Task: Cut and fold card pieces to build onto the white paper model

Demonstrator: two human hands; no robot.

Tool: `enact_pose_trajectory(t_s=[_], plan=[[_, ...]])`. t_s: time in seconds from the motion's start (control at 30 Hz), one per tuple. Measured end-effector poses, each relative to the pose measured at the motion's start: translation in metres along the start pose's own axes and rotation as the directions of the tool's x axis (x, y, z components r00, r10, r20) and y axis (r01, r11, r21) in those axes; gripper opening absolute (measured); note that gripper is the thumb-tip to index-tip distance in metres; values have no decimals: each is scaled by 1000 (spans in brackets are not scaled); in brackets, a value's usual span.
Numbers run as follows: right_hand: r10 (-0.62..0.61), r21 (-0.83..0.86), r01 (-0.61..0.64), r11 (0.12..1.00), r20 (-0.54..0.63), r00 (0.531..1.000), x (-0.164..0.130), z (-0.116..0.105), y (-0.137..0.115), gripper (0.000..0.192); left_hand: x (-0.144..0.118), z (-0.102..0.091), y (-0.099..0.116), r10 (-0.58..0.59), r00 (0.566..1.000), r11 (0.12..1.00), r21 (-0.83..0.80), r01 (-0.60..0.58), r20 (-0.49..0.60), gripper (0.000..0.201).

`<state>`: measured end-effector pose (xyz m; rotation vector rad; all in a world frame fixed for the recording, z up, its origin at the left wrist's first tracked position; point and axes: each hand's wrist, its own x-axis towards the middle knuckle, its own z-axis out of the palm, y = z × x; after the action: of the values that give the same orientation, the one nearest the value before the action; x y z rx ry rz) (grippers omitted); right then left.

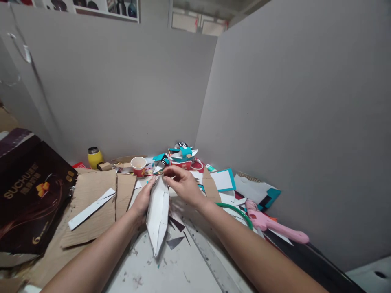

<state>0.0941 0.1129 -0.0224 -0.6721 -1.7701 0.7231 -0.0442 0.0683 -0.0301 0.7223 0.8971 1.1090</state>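
Note:
A long white folded paper piece (158, 215), pointed at both ends like a boat hull, is held upright over the white work surface (171, 268). My left hand (143, 201) grips its left side near the middle. My right hand (182, 185) pinches its far tip with fingers curled. Small dark paper offcuts (175, 242) lie just right of the piece.
Brown cardboard sheets (91, 203) with a white paper strip (91, 208) lie left, beside a dark printed box (27, 195). Behind are a yellow bottle (95, 157), a red paper cup (138, 165) and teal-and-white scraps (181, 156). A pink glue gun (271, 224) and metal ruler (210, 260) lie right. Grey partitions enclose the desk.

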Motion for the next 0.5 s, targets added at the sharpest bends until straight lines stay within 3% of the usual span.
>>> enact_pose_trajectory(t_s=[0.27, 0.5], plan=[[-122, -178, 129, 976, 47, 991, -3, -2, 0, 12, 2, -3, -4, 49, 997, 999, 25, -48, -60, 41], [-101, -219, 89, 972, -46, 994, -7, 7, -2, 14, 11, -10, -6, 212, 968, 976, 73, -204, -134, 18]])
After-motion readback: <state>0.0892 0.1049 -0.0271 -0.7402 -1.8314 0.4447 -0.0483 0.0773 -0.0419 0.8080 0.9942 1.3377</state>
